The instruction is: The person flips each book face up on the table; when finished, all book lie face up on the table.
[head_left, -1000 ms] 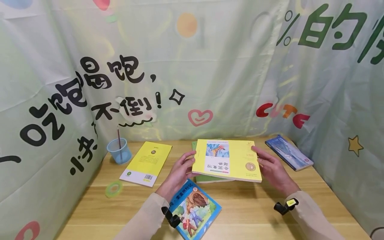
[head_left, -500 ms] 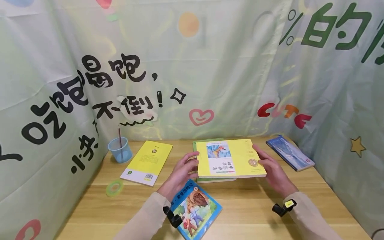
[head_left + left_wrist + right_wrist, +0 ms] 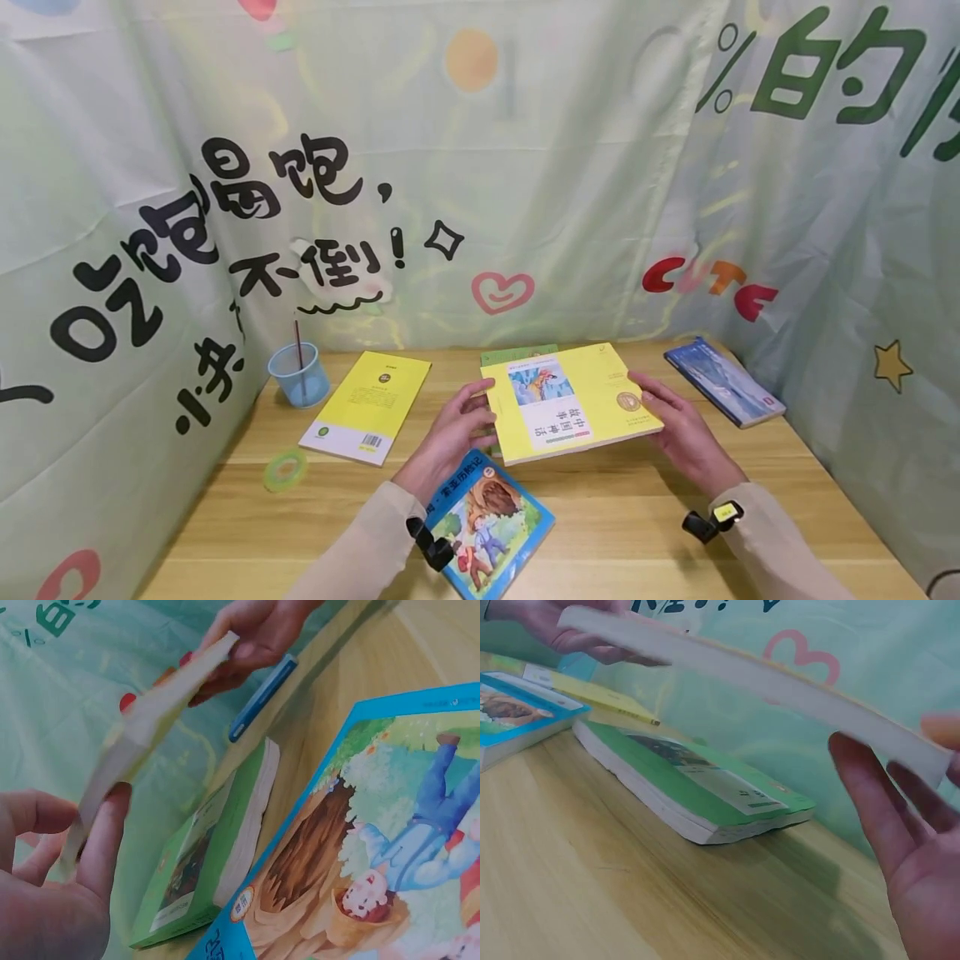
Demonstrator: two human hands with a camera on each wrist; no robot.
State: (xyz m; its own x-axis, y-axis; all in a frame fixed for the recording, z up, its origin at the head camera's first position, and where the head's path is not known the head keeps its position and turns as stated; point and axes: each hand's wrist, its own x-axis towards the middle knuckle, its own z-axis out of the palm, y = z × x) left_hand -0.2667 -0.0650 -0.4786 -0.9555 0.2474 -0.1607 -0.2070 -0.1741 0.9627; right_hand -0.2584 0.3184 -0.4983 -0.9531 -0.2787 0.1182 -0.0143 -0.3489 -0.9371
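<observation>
A yellow book (image 3: 570, 400) with a picture and a white title panel on its cover is held in the air by both hands. At its left edge my left hand (image 3: 452, 433) grips it between thumb and fingers; my right hand (image 3: 686, 429) pinches the opposite edge. Below it lies a thick green book (image 3: 697, 780), mostly hidden by the yellow one in the head view. The right wrist view shows a gap between the two. A blue-bordered picture book (image 3: 495, 525) lies near my left forearm, partly covered by it.
Another yellow book (image 3: 367, 408) lies back left, beside a blue cup (image 3: 300, 379) holding a thin stick. A green tape roll (image 3: 286, 471) is in front of them. Back right lies a blue book (image 3: 723, 383). Printed fabric (image 3: 570, 208) encloses the wooden table (image 3: 637, 542).
The yellow book has turned and tilted in my hands: its near left corner now sits lower and closer to me, and its far edge slants. Both hands keep their hold.
</observation>
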